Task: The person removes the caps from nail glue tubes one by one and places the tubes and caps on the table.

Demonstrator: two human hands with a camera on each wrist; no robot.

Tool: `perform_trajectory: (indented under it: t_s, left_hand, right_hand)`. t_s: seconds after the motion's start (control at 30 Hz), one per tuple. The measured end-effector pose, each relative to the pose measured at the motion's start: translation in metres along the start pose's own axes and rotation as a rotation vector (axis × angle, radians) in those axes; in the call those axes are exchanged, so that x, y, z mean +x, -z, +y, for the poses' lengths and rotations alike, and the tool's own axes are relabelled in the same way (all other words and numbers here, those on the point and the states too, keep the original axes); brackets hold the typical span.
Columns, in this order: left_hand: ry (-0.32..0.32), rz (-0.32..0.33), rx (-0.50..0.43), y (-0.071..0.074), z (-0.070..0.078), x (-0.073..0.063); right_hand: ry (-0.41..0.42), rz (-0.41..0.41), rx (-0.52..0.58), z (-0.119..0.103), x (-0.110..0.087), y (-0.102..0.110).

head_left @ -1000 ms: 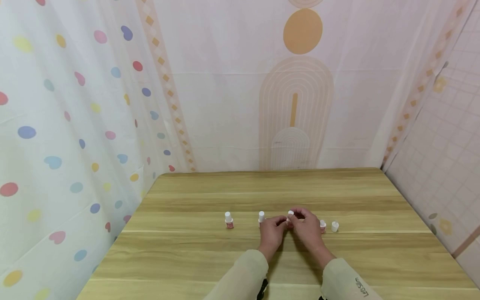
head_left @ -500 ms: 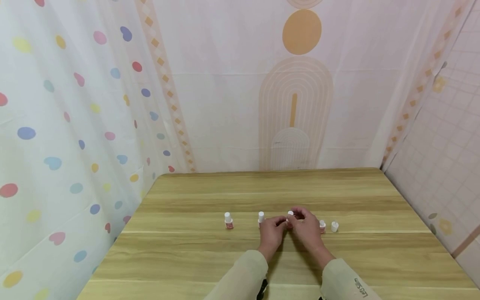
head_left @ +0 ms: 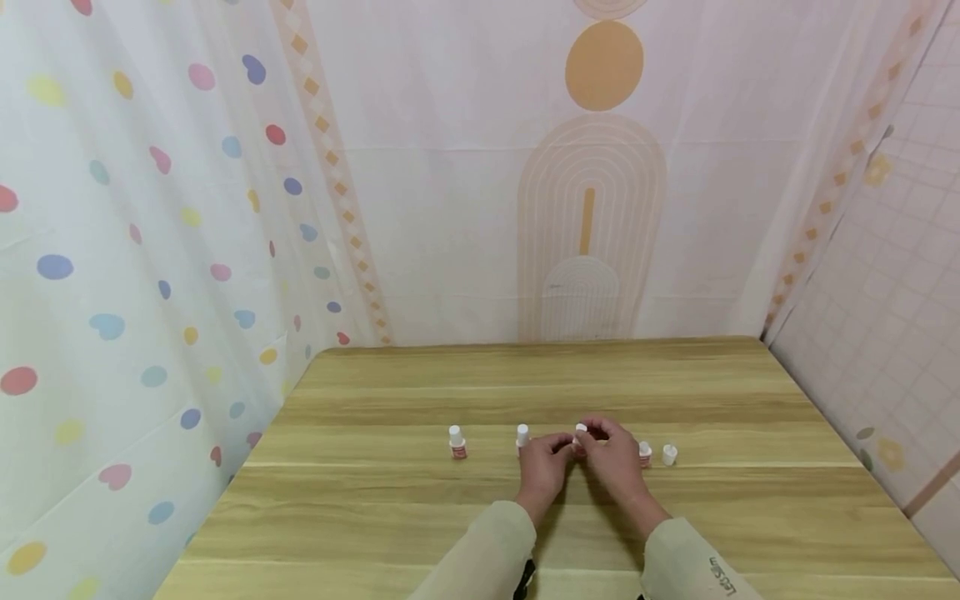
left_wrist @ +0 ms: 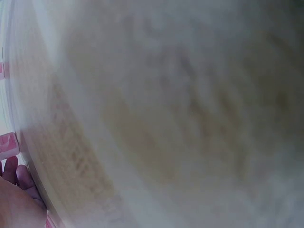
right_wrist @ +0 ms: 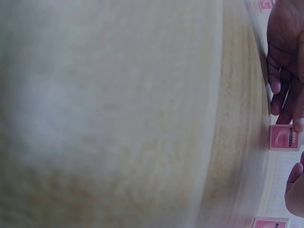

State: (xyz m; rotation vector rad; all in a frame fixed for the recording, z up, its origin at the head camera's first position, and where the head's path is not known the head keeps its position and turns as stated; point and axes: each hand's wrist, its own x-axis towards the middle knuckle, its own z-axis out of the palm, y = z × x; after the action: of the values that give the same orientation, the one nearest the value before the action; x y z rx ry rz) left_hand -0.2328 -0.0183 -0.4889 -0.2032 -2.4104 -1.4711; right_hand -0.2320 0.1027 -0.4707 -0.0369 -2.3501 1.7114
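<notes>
A small white bottle with a pink label [head_left: 580,450] and white cap [head_left: 581,427] stands on the table between the two hands. My right hand [head_left: 617,460] pinches it near the cap, thumb in front and fingers curled behind. From the other side, my left hand [head_left: 543,471] has its fingertips at the bottle's side; their exact grip is partly hidden. In the right wrist view the pink label [right_wrist: 284,137] faces the camera, with the right thumb at its top. The left wrist view shows the same bottle [left_wrist: 8,145] above the left fingers [left_wrist: 24,178].
Two similar capped bottles stand to the left: one farther out [head_left: 457,443], another [head_left: 522,437] partly behind the left hand. Right of the hands are a shorter-looking bottle [head_left: 645,454] and a loose white cap [head_left: 670,454]. Curtains border the wooden table [head_left: 375,500].
</notes>
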Motion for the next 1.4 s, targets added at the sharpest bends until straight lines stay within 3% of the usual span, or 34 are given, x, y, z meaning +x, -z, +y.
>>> perform_trajectory:
  t_s: [0.2, 0.47, 0.97, 1.4]
  left_hand:
    - [-0.019, 0.012, 0.005, -0.0007, -0.0007, 0.0005]
    - [0.018, -0.007, -0.003, -0.0012, -0.0018, 0.001]
    - [0.025, -0.014, -0.023, 0.0006, 0.0002, -0.0003]
    - [0.021, -0.022, -0.001, 0.0006, 0.0002, 0.0006]
  right_hand:
    - [0.001, 0.003, -0.012, 0.0011, 0.0008, -0.0015]
    - [-0.018, -0.006, 0.01, 0.0005, 0.0, -0.0003]
    - [0.041, -0.004, -0.025, 0.0021, -0.0008, -0.0009]
    - [0.01, -0.004, -0.009, 0.0013, 0.0015, 0.0]
